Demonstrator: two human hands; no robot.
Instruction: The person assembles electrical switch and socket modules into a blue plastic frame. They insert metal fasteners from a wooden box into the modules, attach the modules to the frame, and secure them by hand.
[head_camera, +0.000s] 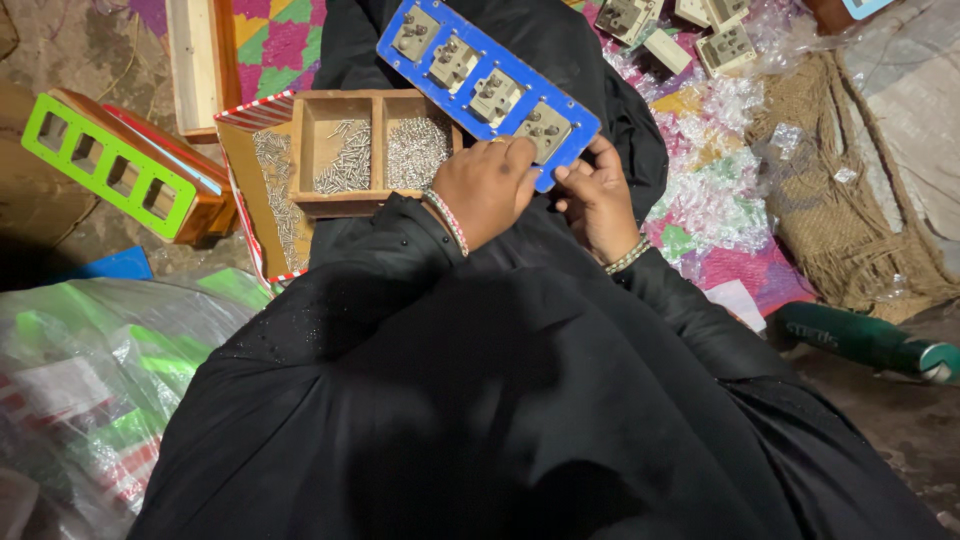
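Note:
A long blue plate (420, 62) carrying several beige switch parts lies tilted across my lap. My left hand (485, 188) rests on its near end, fingers curled over the edge by the nearest beige part (543, 128). My right hand (598, 198) grips the same near end from the right, thumb against the blue edge. Both wrists wear bracelets, and my sleeves and lap are black cloth.
A wooden tray (380, 203) with compartments of small metal screws sits left of my hands. A green frame (105, 165) on a wooden box lies at the far left. Loose beige switch parts (725, 45) and clear plastic wrappers lie at the upper right. A green tool handle (865, 340) lies at right.

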